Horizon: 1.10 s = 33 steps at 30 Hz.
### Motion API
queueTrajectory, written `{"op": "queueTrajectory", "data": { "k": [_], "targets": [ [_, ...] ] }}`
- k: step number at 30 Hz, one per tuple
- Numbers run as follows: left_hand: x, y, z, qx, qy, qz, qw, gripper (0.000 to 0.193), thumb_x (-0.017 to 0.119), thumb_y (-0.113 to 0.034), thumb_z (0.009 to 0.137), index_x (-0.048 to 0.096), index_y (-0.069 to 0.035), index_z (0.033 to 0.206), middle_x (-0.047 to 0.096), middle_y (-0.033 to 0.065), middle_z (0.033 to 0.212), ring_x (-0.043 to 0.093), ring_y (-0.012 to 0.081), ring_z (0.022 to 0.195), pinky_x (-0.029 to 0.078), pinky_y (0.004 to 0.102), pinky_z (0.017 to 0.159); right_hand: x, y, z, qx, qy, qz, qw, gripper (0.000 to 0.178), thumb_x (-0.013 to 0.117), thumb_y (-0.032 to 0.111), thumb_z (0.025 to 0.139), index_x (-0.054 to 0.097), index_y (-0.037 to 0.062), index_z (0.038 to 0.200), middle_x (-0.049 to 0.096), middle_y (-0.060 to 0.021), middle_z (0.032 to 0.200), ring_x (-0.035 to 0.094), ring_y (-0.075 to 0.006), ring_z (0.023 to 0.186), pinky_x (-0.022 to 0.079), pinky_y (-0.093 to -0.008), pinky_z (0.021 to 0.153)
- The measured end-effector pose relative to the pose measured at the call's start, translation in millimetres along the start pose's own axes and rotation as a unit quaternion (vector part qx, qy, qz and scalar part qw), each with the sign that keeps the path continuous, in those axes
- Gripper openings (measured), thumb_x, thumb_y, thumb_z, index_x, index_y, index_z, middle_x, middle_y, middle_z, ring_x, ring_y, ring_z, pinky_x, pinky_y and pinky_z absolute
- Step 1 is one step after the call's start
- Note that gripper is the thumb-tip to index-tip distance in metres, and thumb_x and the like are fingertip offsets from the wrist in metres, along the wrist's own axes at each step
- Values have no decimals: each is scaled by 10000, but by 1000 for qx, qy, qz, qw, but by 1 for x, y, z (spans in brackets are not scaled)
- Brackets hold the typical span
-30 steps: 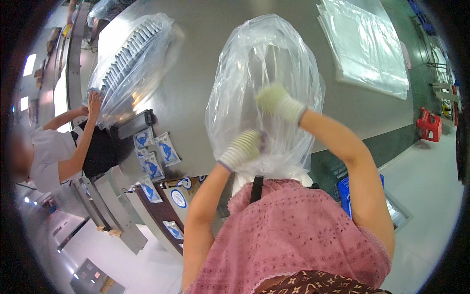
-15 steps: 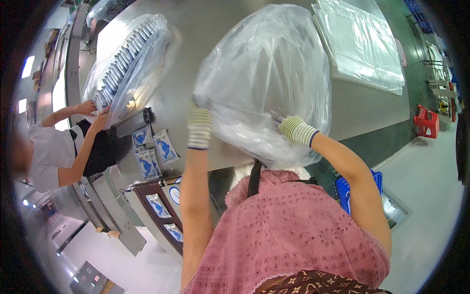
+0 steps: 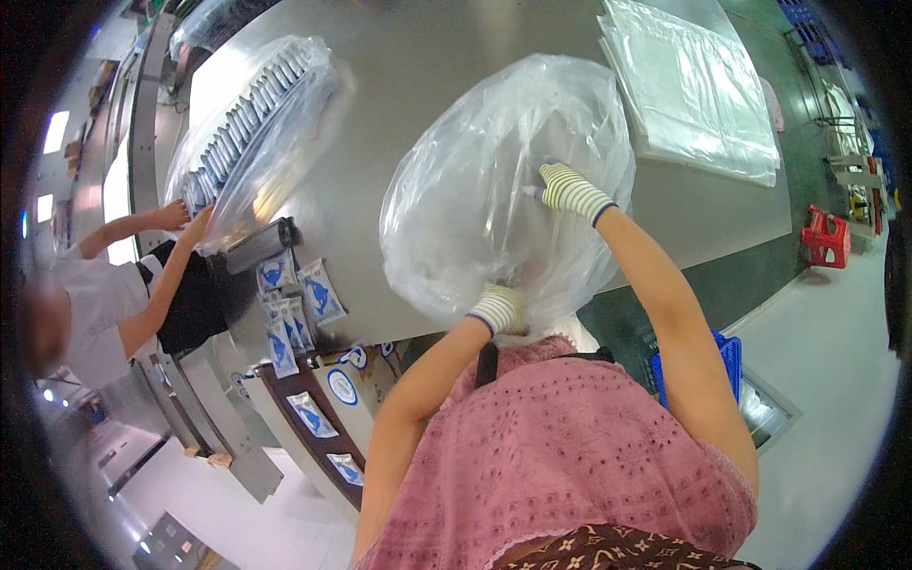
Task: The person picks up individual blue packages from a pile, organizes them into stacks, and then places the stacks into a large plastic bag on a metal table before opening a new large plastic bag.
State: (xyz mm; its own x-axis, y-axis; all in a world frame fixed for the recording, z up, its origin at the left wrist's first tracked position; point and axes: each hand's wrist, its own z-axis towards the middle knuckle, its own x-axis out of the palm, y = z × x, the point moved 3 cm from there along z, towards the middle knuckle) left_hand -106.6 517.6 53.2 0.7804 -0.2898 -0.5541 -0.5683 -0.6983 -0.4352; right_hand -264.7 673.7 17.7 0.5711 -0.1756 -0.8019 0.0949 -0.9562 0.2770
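A large clear plastic bag point(image 3: 446, 218) lies puffed up on the metal table in front of me. My left hand point(image 3: 500, 310), in a striped knit glove, rests at the bag's near edge; plastic and glare hide its fingers. Farther in on the right side, my right hand point(image 3: 573, 193) wears a matching glove with bare fingertips. Its thumb and forefinger stand apart, pointing left against the plastic. Whether that hand is inside the bag or on top of it I cannot tell.
Flat clear bags point(image 3: 698, 95) are stacked at the far right. On the left, a co-worker's hands point(image 3: 180, 217) touch a bag filled with a row of packets point(image 3: 237, 133). Loose blue-and-white packets point(image 3: 321, 292) lie nearby. A red stool point(image 3: 825, 237) and blue basket point(image 3: 729, 361) stand right.
My left hand has come from the bag's left side to its near edge. My right hand has moved farther away over the bag, and its fingers are spread. The bag's far edge has sunk nearer.
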Motion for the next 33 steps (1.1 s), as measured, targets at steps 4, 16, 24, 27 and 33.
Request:
{"op": "queueTrajectory", "data": {
  "k": [4,16,24,27,33],
  "targets": [
    [56,27,15,55,108,-108,987,517,498,-475,782,627,-9,967,608,234,943,585,338,913,446,381,828,-8,17,-5,72,49,-96,992,903,669,432,701,147,206,1402,115,-157,1449,140,-336,1331,240,-544,1023],
    [-49,94,4,-152,-337,43,928,380,541,-241,799,523,-83,1145,495,159,1204,518,346,1043,425,442,878,28,82,-61,-230,218,-261,912,385,630,327,733,613,63,1013,562,-157,1124,498,-332,1084,408,-457,883],
    [-112,122,-2,-157,-148,3,976,636,589,-291,778,326,-56,1307,395,189,1295,310,357,1244,346,482,955,-50,12,-55,-167,-218,-48,960,630,603,435,744,462,39,1214,483,-170,1207,463,-337,1102,349,-506,929],
    [-177,103,-29,-131,-562,64,814,614,598,-293,769,358,-54,1281,379,192,1302,323,384,1224,305,478,986,-105,8,-53,-23,-407,-53,912,825,628,507,701,320,57,1319,346,-186,1331,322,-356,1223,244,-543,993],
    [-212,173,58,-182,-465,12,866,460,569,-195,786,446,-65,1209,457,186,1235,423,364,1137,348,444,930,-97,-35,50,108,-81,93,986,797,653,517,700,399,23,1271,439,-191,1263,397,-311,1191,288,-459,997]
  ]
}}
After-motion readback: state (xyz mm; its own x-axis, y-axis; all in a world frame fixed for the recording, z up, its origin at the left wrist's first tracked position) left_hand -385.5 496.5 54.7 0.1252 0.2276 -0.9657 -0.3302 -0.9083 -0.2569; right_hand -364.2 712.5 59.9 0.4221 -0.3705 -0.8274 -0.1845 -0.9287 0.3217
